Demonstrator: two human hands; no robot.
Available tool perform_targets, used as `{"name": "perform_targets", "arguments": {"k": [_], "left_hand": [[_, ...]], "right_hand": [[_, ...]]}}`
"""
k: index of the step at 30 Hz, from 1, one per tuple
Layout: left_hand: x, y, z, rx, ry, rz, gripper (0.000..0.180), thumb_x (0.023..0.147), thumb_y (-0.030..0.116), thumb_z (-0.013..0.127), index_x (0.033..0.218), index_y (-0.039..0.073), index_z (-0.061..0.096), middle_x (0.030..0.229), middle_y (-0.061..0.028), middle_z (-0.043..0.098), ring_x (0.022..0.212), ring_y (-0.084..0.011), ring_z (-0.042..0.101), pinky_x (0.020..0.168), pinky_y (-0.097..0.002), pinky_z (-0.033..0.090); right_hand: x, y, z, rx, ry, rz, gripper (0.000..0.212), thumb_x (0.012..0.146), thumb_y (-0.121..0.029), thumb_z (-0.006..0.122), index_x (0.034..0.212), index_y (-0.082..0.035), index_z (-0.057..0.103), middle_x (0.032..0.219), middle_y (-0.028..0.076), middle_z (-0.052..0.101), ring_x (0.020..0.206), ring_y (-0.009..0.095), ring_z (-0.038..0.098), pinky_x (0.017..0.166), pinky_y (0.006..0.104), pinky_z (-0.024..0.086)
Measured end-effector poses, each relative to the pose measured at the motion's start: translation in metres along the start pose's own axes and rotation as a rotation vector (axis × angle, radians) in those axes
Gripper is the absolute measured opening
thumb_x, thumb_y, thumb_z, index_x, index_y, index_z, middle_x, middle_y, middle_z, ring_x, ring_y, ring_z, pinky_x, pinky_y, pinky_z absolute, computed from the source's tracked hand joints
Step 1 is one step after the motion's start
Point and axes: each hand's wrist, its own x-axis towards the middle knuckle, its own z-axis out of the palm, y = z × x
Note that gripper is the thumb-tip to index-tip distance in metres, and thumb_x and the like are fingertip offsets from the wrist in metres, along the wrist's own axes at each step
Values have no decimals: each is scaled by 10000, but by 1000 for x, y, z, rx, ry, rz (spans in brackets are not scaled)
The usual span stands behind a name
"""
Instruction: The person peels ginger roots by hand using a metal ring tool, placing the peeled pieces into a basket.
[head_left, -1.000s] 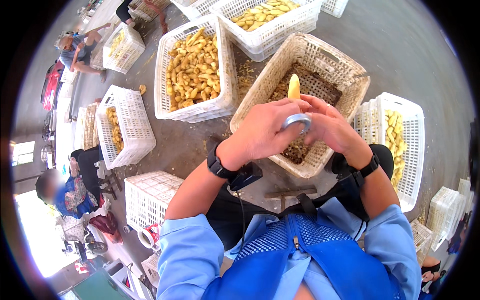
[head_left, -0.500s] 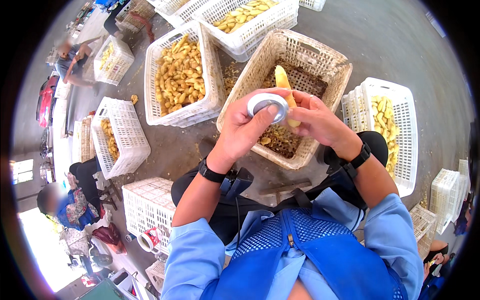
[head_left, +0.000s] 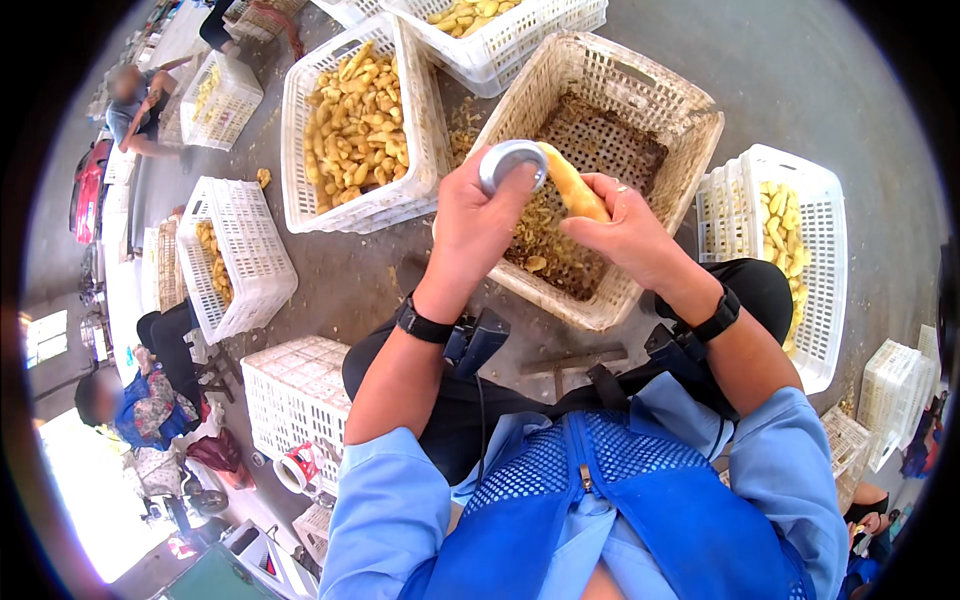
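Observation:
My left hand (head_left: 470, 215) is closed around a round, silver metal tool (head_left: 512, 166) shaped like a shallow cup, with the thumb laid into it. A long yellow piece of ginger (head_left: 573, 186) is in my right hand (head_left: 632, 228), gripped at its lower end between thumb and fingers. Its upper end meets the rim of the metal tool, or lies just beside it. Both hands are above a dirty cream plastic crate (head_left: 705, 125), whose bottom carries scattered peelings (head_left: 540, 235).
Left of that crate stands a white crate (head_left: 300, 150) full of knobbly ginger; another crate (head_left: 570, 25) is behind. At right, a white crate (head_left: 825, 260) holds pale yellow pieces. A closed-looking crate (head_left: 300, 395) sits by my left knee. Two people (head_left: 135, 110) (head_left: 150, 405) sit at far left.
The ginger has tipped from nearly upright to slanting, its top now toward the left. My right hand has shifted right and down its length; my left hand has moved slightly left and up.

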Motion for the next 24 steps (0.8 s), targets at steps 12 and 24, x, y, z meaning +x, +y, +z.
{"name": "perform_targets", "arguments": {"k": [12,24], "left_hand": [[17,-28,18,281,17,46,176,825,168,745,881,11,690,690,-73,662,623,-138,600,600,-312,486],[11,-17,27,144,-56,67,206,887,179,724,997,7,695,762,-5,666,620,-52,558,533,-234,446]], "right_hand": [[-3,19,-7,-194,52,-24,302,849,-144,639,1084,34,573,761,10,577,633,54,494,544,248,420],[-7,2,-8,292,-18,362,186,909,-96,613,1074,-86,530,652,-85,431,475,14,361,412,212,240]]}}
